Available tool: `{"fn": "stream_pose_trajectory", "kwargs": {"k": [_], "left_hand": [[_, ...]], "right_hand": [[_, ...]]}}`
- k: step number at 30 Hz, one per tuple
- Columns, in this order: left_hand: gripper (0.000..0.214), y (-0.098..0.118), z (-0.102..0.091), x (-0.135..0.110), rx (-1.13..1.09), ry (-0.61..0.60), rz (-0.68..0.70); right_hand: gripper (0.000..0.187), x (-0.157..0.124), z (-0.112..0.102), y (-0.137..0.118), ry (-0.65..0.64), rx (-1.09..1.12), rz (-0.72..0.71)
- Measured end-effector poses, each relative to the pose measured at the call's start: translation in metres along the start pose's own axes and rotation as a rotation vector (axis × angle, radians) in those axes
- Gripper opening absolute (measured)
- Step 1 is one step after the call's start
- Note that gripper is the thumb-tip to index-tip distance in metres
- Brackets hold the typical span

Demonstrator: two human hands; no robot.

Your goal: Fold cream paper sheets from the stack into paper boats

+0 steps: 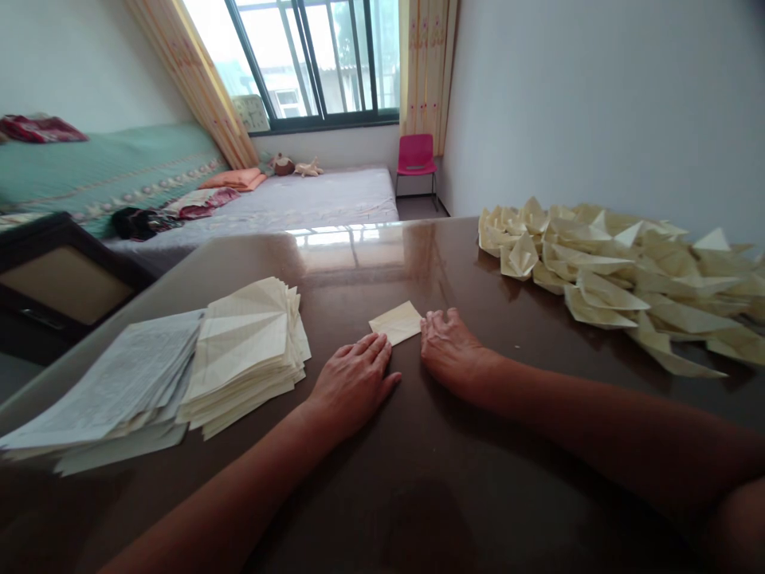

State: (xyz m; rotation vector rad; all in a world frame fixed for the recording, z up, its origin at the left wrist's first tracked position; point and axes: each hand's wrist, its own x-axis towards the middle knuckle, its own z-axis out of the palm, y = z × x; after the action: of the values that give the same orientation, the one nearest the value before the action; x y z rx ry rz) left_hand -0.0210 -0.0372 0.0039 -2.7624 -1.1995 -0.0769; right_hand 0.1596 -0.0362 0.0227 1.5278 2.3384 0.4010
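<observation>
A small folded sheet of cream paper [397, 321] lies on the dark brown table [382, 494] between my hands. My left hand [351, 379] rests flat on the tabletop with its fingers stretched out, the fingertips touching the paper's near left corner. On the other side, my right hand [449, 348] has its fingers bent and drawn together at the paper's right edge; its thumb is mostly hidden. To the left of my left hand sits a stack of cream paper sheets [242, 343], the top one creased.
Beside the cream stack lies a pile of printed sheets [113, 383]. Many folded cream paper shapes [603, 263] are heaped on the right of the table. Beyond the table stand a bed [340, 191], a pink chair [417, 154] and a dark cabinet [65, 283].
</observation>
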Motion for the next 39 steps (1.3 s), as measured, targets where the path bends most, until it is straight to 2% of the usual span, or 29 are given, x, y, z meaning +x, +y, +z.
{"fn": "stream_pose_trajectory", "kwargs": {"k": [3, 5, 8, 10, 12, 14, 22, 27, 31, 33, 35, 37, 39], "left_hand": [[0.038, -0.002, -0.002, 0.000, -0.008, 0.021, -0.024], [0.038, -0.003, -0.002, 0.000, -0.028, 0.035, -0.007], [0.038, -0.007, 0.001, 0.001, -0.065, 0.055, 0.057], [0.038, -0.009, 0.003, 0.001, -0.082, 0.075, 0.080], [0.039, -0.009, 0.004, 0.001, -0.088, 0.086, 0.088], [0.039, -0.009, 0.004, 0.002, -0.083, 0.080, 0.090], [0.033, -0.005, 0.001, 0.003, -0.022, 0.054, 0.034], [0.028, -0.003, -0.002, 0.004, 0.050, 0.090, 0.011], [0.027, 0.000, -0.005, 0.007, 0.073, 0.070, 0.014], [0.028, 0.001, -0.006, 0.009, 0.059, 0.065, 0.002], [0.028, 0.001, -0.006, 0.009, 0.018, 0.077, -0.014], [0.027, -0.001, -0.005, 0.009, -0.027, 0.096, -0.018], [0.027, -0.004, -0.004, 0.008, -0.063, 0.117, -0.014]], "right_hand": [[0.035, 0.000, -0.008, 0.004, -0.048, 0.033, -0.030], [0.034, 0.001, -0.005, 0.004, -0.024, 0.059, -0.022], [0.039, 0.006, 0.008, -0.001, 0.144, 0.116, -0.045], [0.042, 0.011, 0.019, -0.004, 0.264, 0.186, -0.147], [0.044, 0.017, 0.028, -0.004, 0.310, 0.254, -0.245], [0.045, 0.021, 0.032, -0.001, 0.294, 0.277, -0.254], [0.048, 0.023, 0.027, 0.016, 0.122, 0.167, -0.024], [0.046, 0.023, 0.025, 0.019, 0.122, 0.109, -0.006], [0.040, 0.019, 0.018, 0.025, 0.120, 0.153, -0.019], [0.037, 0.019, 0.015, 0.028, 0.145, 0.194, -0.030], [0.037, 0.021, 0.016, 0.029, 0.232, 0.242, -0.071], [0.040, 0.025, 0.021, 0.030, 0.330, 0.295, -0.125], [0.043, 0.030, 0.028, 0.029, 0.361, 0.344, -0.152]]}}
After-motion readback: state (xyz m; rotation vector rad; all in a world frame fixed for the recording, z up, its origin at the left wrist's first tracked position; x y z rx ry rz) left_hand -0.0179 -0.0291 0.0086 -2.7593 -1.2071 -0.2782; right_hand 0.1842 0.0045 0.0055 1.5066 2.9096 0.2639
